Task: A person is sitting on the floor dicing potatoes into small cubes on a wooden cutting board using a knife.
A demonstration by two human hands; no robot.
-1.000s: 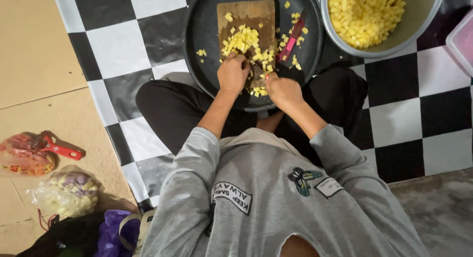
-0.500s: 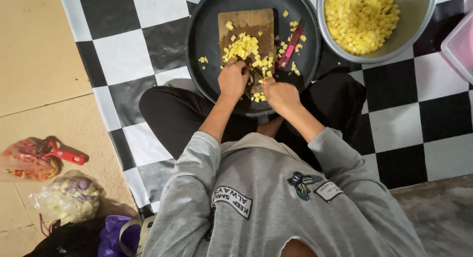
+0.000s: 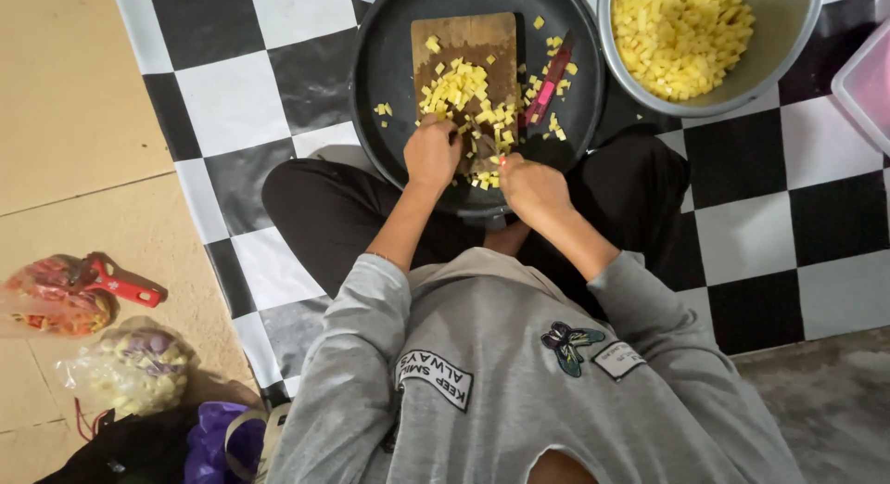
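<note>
Both hands work at the near edge of a wooden cutting board (image 3: 465, 53) that lies inside a round dark tray (image 3: 389, 76) on the checkered floor mat (image 3: 241, 85). The left hand (image 3: 432, 153) is curled down over yellow diced pieces (image 3: 461, 85) at the board's near end; what its grip encloses cannot be told. The right hand (image 3: 532, 187) is clenched just beside it, at the tray's near rim, its contents hidden. A red-handled knife (image 3: 549, 81) lies free on the tray, right of the board. A metal bowl of yellow cubes (image 3: 686, 34) touches the tray's right edge. Open mat lies left of the tray.
</note>
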